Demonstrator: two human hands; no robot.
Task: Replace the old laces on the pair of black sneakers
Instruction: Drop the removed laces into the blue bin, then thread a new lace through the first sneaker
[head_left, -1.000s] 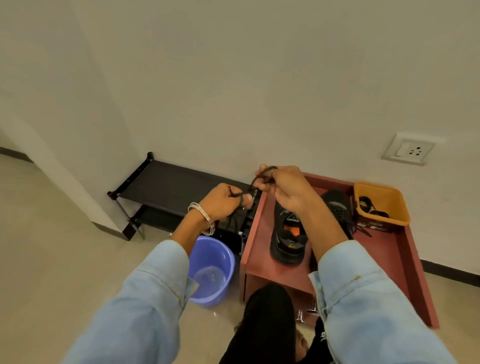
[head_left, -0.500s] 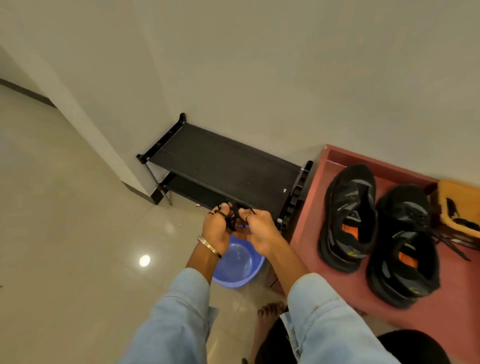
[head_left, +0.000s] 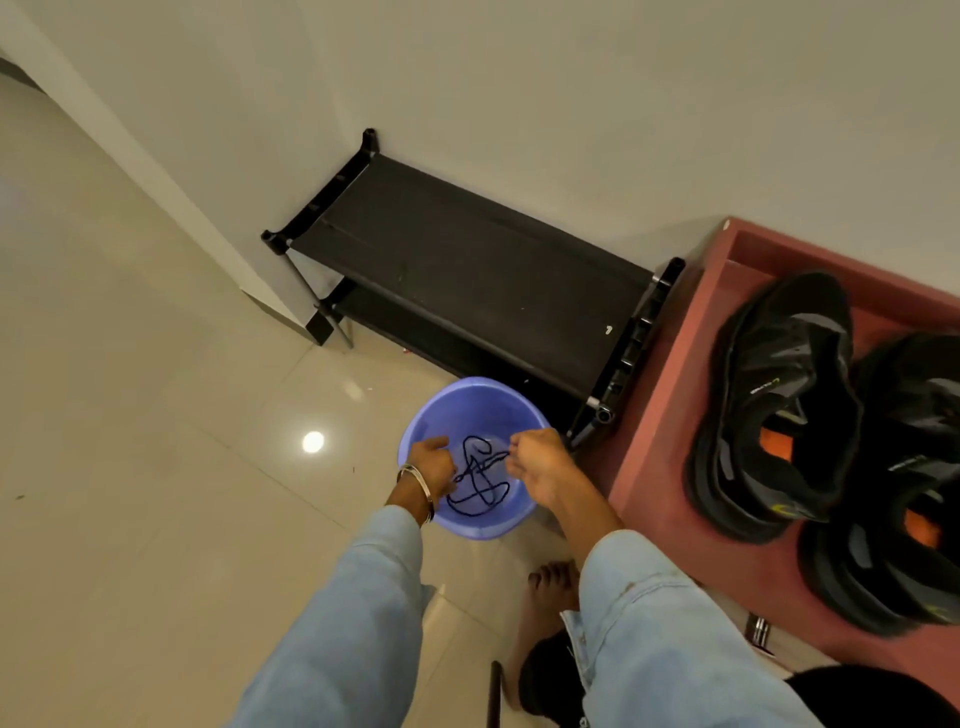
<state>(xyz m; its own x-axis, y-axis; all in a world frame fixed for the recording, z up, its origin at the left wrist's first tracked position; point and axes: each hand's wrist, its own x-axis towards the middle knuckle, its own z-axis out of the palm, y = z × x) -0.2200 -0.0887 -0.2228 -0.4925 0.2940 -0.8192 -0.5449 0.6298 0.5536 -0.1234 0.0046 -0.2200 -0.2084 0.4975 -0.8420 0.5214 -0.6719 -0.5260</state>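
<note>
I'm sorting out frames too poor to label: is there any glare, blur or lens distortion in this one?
Head view: a bright lamp reflection glares off the glossy floor tiles; the black sneakers at the right edge look smeared by motion blur; the wide lens bends the wall corner; the lace in the blue bucket stays readable.
</note>
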